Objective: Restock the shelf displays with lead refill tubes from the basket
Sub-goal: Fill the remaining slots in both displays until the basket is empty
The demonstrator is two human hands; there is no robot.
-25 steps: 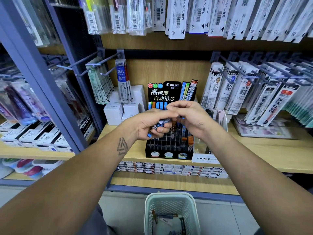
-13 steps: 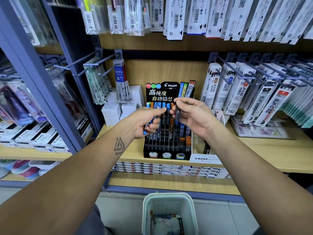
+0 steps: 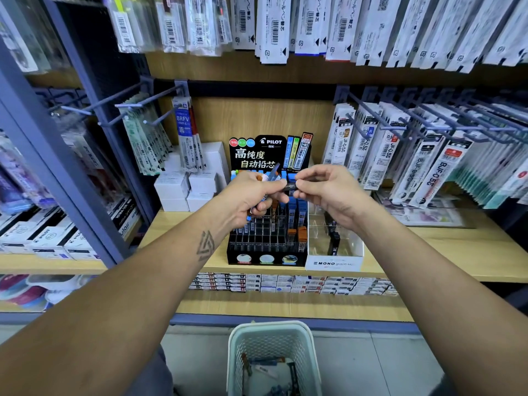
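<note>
The black stand [image 3: 267, 247] in the middle of the shelf has a sign that says PILOT, with the Chinese words 高纯度 自动铅芯 under it. Just to its right, a white box [image 3: 333, 262] says MONO on its near side. Far left, a hanging blue pack [image 3: 183, 124] says BRFV. On the right, hanging white packs [image 3: 344, 141] say JF-0.5 and others [image 3: 441, 172] say BJF-0.5. Near left, small white boxes [image 3: 45, 238] say PILOT. The tubes [image 3: 305, 150] pictured on the sign say 0.5 and HB.
</note>
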